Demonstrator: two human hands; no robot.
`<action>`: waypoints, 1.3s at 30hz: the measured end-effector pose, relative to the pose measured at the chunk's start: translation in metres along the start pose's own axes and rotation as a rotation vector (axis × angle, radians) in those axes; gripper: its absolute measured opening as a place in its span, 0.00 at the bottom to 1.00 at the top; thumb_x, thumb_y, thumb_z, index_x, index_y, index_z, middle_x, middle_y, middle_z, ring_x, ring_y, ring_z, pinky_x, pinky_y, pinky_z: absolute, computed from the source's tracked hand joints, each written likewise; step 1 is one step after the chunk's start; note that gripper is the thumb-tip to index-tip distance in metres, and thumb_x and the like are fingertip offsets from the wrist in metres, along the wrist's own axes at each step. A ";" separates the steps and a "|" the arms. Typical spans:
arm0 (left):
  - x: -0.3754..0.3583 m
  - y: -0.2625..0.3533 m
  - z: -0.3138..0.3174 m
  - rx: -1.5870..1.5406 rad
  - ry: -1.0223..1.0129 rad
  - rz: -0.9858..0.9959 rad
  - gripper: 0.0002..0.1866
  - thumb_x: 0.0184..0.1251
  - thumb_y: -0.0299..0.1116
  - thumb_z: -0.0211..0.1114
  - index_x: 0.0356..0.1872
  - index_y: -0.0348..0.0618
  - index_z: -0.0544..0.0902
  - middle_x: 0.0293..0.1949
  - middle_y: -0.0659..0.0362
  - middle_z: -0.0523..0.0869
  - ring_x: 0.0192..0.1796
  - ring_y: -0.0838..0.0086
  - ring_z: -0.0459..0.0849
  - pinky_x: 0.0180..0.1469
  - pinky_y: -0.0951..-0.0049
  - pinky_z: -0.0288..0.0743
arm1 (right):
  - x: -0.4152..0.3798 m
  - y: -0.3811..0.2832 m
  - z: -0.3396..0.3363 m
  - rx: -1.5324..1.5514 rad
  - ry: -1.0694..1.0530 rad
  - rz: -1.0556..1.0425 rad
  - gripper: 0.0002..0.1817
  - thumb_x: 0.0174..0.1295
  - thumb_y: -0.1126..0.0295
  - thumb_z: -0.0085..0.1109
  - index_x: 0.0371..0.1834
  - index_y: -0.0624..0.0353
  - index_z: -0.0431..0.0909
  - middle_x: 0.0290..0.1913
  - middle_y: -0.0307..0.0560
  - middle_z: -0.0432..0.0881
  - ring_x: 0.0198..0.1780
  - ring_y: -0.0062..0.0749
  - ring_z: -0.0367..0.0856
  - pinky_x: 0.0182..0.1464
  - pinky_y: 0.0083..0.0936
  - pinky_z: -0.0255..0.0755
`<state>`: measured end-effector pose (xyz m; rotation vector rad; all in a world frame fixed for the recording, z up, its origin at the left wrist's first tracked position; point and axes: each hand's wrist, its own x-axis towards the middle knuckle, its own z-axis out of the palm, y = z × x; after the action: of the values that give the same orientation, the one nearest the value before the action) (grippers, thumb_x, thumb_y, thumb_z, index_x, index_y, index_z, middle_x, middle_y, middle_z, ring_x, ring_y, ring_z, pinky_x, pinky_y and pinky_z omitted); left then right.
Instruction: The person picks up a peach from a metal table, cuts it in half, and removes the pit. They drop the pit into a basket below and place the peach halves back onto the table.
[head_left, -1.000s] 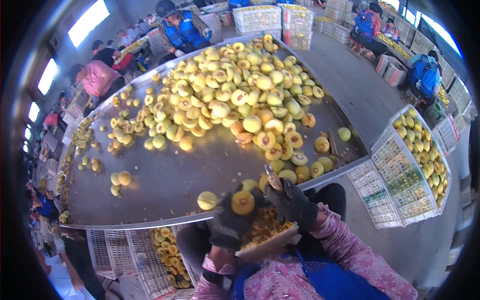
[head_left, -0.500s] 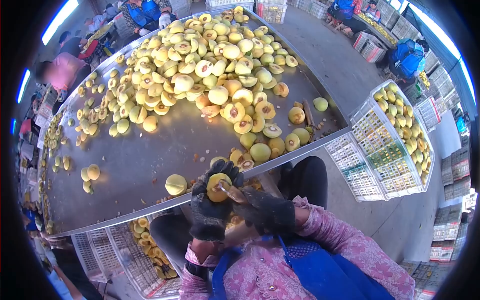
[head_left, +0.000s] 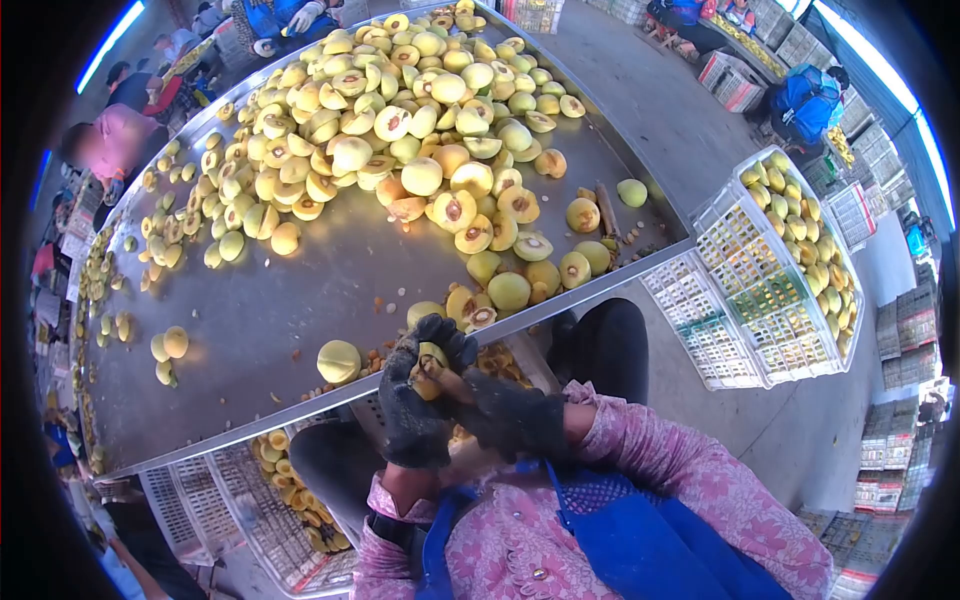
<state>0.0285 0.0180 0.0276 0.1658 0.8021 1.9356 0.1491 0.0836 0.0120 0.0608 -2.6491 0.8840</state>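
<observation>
Above the near edge of the metal table, my left hand (head_left: 415, 405), in a dark glove, is closed around a halved yellow peach (head_left: 430, 362). My right hand (head_left: 510, 408), gloved too, is closed on a small hand tool with a brownish handle (head_left: 452, 385). The tool's working end meets the peach, and fingers hide much of both. Left of my hands a whole-looking peach (head_left: 339, 361) rests by the table edge. More peaches (head_left: 509, 291), some cut open with pits showing, lie just beyond my hands.
A large heap of peach halves (head_left: 400, 130) covers the far part of the metal table (head_left: 330, 270). To the right stands a white crate (head_left: 765, 290) full of peaches. Below the edge, another crate (head_left: 262, 510) holds peach halves. Several people work around the hall.
My left fingers have turned the peach, so its cut face shows less. My right hand has shifted slightly left and closer to it. The whole view has moved a little.
</observation>
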 end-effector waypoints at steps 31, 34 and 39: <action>-0.013 0.001 -0.013 0.893 0.077 0.425 0.17 0.46 0.21 0.66 0.41 0.30 0.77 0.37 0.52 0.82 0.40 0.68 0.83 0.45 0.73 0.77 | 0.015 -0.018 -0.015 0.581 -0.190 0.352 0.37 0.55 0.72 0.56 0.70 0.52 0.54 0.41 0.55 0.76 0.39 0.42 0.79 0.39 0.30 0.73; -0.013 0.005 -0.019 1.369 -0.097 0.701 0.14 0.53 0.23 0.63 0.41 0.29 0.77 0.38 0.52 0.82 0.40 0.67 0.83 0.46 0.71 0.79 | 0.019 -0.013 -0.017 0.615 -0.336 0.451 0.39 0.52 0.67 0.62 0.68 0.59 0.55 0.39 0.54 0.78 0.39 0.41 0.79 0.40 0.29 0.73; -0.014 -0.003 -0.016 0.435 0.197 0.155 0.14 0.69 0.33 0.50 0.44 0.33 0.78 0.42 0.52 0.82 0.41 0.65 0.82 0.41 0.64 0.82 | 0.001 0.010 0.028 0.288 -0.266 -0.002 0.46 0.51 0.57 0.65 0.66 0.72 0.51 0.52 0.62 0.72 0.51 0.51 0.74 0.54 0.36 0.68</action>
<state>0.0302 -0.0004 0.0165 0.3093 1.3729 1.9157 0.1375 0.0754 -0.0143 0.2694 -2.7342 1.3344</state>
